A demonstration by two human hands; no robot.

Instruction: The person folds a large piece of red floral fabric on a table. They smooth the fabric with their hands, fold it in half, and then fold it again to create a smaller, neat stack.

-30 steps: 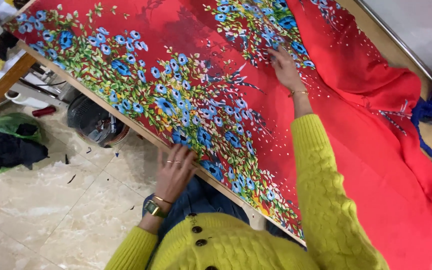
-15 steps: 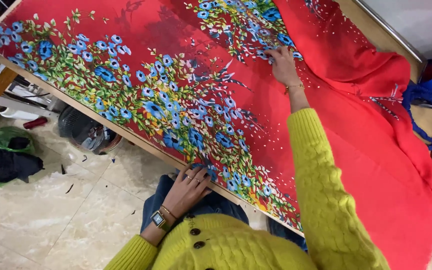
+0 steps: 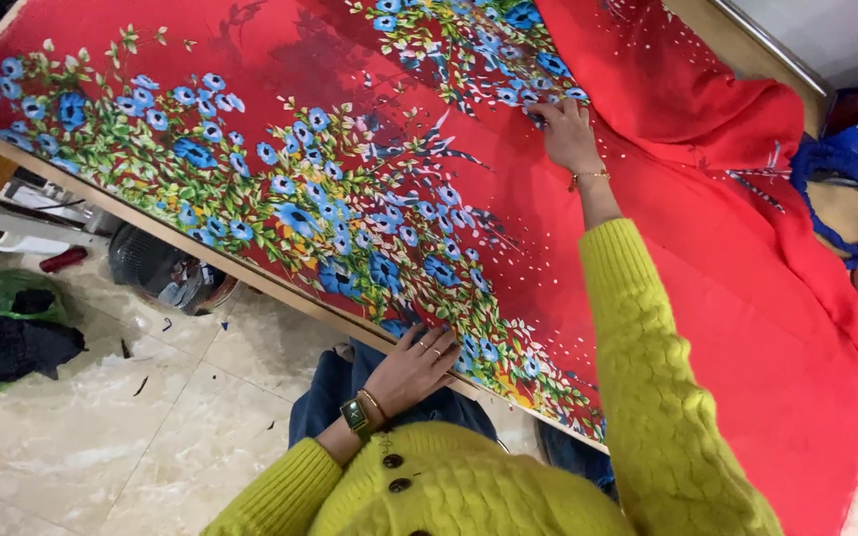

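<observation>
A large red fabric (image 3: 280,89) printed with blue flowers and green leaves lies spread over a long wooden table (image 3: 250,276). My right hand (image 3: 568,134) reaches far across and pinches the cloth next to a cluster of blue flowers, where a bunched red fold begins. My left hand (image 3: 414,365), with a watch and bracelet at the wrist, is at the near edge of the table, its fingers curled on the fabric's hanging hem. Both arms are in yellow knitted sleeves.
The bunched part of the fabric (image 3: 747,149) is heaped at the right end. A blue bag (image 3: 846,174) sits beyond it. On the tiled floor under the table are a dark round basket (image 3: 161,273), a green bag with dark cloth (image 3: 2,333) and a white object (image 3: 22,233).
My left hand has slid along the near hem toward my body. My right hand stays on the same spot of cloth. The view has shifted slightly across the fabric.
</observation>
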